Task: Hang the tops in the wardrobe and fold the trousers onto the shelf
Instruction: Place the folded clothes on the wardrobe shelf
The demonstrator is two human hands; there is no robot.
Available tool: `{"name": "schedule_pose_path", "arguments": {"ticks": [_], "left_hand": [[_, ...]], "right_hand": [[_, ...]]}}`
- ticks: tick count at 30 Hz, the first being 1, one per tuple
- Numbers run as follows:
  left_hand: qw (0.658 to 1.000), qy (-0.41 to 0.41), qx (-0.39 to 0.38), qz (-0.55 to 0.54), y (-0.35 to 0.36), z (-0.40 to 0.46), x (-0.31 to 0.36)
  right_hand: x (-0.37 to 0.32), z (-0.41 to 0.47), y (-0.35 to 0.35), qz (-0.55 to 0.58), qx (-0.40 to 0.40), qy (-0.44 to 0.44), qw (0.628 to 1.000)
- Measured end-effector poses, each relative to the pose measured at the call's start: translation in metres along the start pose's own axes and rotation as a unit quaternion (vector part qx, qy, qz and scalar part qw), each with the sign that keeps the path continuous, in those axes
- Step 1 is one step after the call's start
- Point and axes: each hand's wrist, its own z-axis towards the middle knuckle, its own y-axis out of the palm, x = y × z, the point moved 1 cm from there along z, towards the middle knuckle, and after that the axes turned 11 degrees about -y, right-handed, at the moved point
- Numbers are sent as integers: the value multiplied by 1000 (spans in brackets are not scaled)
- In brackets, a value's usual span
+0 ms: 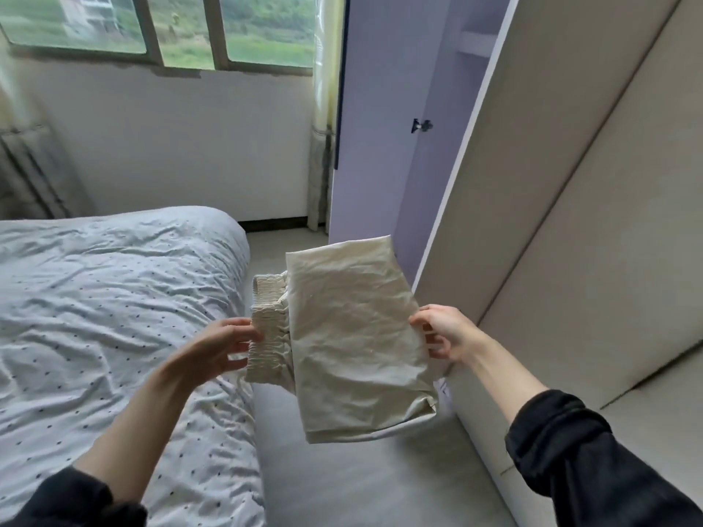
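Note:
A pair of cream trousers [353, 336], folded into a flat bundle, hangs in the air between the bed and the wardrobe. My left hand [220, 346] grips the elastic waistband on the bundle's left side. My right hand [443, 334] pinches the bundle's right edge. The wardrobe [551, 184] stands on the right with a door [380, 127] swung open, its lilac inner face turned to me. A lilac shelf [477, 43] shows high inside the opening.
A bed [114, 317] with a dotted pale sheet fills the left. Grey floor [361, 481] runs between bed and wardrobe. A window [171, 28] and a white wall lie ahead, with a curtain [323, 127] beside the open door.

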Motion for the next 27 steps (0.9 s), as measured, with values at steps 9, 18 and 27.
{"name": "schedule_pose_path", "arguments": {"ticks": [9,18,27], "left_hand": [[992,-8,105,-68,-47,110,109],[988,22,138,-67,-83,250,263],[996,61,56,-38,-81,392,430]], "right_hand": [[-98,181,50,-17,-70,-41,997],[-207,391,85,-8,-55,-79,995],[-306,541,45,-14,-3,-104,994]]}}
